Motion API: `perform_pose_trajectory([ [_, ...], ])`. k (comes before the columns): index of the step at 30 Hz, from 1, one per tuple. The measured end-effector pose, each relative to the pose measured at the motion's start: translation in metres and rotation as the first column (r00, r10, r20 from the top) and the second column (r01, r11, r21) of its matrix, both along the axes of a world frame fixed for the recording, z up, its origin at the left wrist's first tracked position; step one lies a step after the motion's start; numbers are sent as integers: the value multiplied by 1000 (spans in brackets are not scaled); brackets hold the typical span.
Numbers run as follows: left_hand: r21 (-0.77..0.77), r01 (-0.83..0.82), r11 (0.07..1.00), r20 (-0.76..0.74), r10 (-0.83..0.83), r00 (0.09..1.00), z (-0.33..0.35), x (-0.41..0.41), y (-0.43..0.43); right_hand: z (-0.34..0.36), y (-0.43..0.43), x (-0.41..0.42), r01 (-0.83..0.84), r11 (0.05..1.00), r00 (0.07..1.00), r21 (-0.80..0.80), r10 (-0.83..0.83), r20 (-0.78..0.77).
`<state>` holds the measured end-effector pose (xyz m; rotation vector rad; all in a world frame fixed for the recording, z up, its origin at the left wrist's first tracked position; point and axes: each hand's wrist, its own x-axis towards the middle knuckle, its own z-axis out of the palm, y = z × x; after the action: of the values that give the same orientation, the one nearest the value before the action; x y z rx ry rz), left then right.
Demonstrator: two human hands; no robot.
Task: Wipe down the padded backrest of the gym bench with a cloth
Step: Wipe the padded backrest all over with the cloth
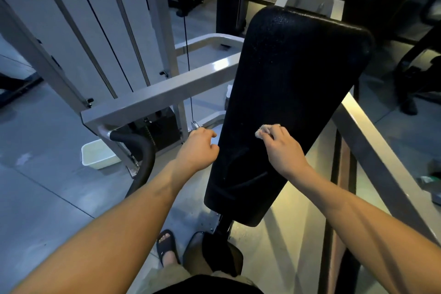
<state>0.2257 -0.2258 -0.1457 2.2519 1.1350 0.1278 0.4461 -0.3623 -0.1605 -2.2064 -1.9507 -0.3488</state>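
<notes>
The black padded backrest runs from the lower middle up to the upper right of the head view, tilted. My right hand lies on its lower part and holds a small pinkish cloth against the pad; only the cloth's tip shows past my fingers. My left hand grips the pad's left edge, fingers curled round it. Creases mark the pad below my hands.
A grey metal frame bar crosses on the left, with a black curved handle below it. A white plastic tub stands on the floor at left. A steel rail slants down the right. My sandalled foot is beneath the pad.
</notes>
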Motion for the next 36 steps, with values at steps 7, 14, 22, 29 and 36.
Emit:
perform_pose_trajectory([
  [7,-7,-18,1000,18,18,1000,5,3,0,47,17,15,162,949,985,270,-170,8],
  [14,-39,-92,995,2,92,996,5,-2,-3,-18,10,-27,135,989,973,52,-122,-197],
  [22,-160,-149,976,101,166,981,15,9,-4,13,65,-27,130,978,968,162,-89,-236],
  [29,-285,-184,941,71,212,975,1,3,-3,-53,22,-55,14,997,891,-71,-44,-453],
  [36,-590,-23,807,420,331,845,-1,16,-14,6,27,-54,-70,991,729,118,132,-672],
])
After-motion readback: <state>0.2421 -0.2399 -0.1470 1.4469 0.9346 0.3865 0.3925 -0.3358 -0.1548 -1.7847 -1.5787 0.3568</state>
